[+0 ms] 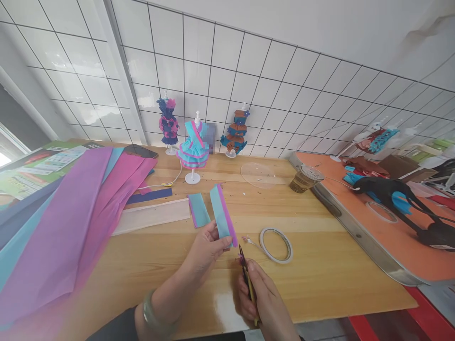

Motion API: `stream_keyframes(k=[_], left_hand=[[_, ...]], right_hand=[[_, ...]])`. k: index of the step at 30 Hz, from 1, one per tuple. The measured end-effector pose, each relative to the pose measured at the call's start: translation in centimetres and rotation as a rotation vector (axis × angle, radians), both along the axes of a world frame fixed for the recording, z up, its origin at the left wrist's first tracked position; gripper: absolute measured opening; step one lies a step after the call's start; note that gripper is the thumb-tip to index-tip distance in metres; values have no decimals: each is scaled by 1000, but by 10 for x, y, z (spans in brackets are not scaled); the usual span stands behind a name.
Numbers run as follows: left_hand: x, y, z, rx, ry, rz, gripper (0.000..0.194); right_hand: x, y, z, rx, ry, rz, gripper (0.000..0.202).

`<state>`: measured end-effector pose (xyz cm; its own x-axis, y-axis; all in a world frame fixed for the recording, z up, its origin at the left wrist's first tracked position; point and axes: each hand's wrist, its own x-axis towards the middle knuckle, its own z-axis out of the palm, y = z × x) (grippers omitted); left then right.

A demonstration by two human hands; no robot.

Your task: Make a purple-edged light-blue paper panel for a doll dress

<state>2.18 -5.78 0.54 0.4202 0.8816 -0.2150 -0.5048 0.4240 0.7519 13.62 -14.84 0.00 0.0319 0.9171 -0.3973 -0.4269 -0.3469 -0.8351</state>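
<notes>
- One wooden bench (330, 265) ran under everything within reach.
- Several long sheets (71, 222) in purple, pink and blue spread over its left side, well apart from both hands.
- Three small dressed stands stood near the tiled wall, the middle one (194, 151) in turquoise with pink trim.
- Two hands worked at the near side. The left hand (206, 251) was closed in a pinch, thumb and fingers gripping the lower end of a turquoise strip; the right hand (261, 289) was curled around scissors.
- That turquoise strip (221, 213), edged in purple, was held tilted, its upper part reaching past the left fingers, its lower purple corner just beside the scissor tips.
- Another turquoise piece (199, 209) lay on the bench just beyond the left hand.
- Dark-bladed scissors (243, 259) pointed away from the right palm, handles partly hidden by the fingers.
- A tape ring (262, 242) lay flat, near the right hand and beyond it.
- Tiny scraps (244, 238) lay between the strip and the ring.
</notes>
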Motion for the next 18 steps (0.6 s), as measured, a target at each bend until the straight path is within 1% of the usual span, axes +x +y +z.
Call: stream_keyframes(k=[3, 7, 9, 14, 18], left_hand=[[1, -1, 1, -16, -5, -9, 43], [2, -4, 4, -41, -67, -20, 38], [3, -4, 5, -56, -96, -24, 36], [6, -8, 5, -112, -112, -59, 21], [9, -13, 8, -173, -56, -53, 22]], right_hand=[[-9, -1, -10, -14, 94, -53, 40], [-24, 0, -21, 0, 210, -131, 43], [-31, 2, -23, 18, 222, -152, 46], [-43, 6, -25, 75, 227, -191, 48], [-47, 8, -27, 130, 215, -261, 45]])
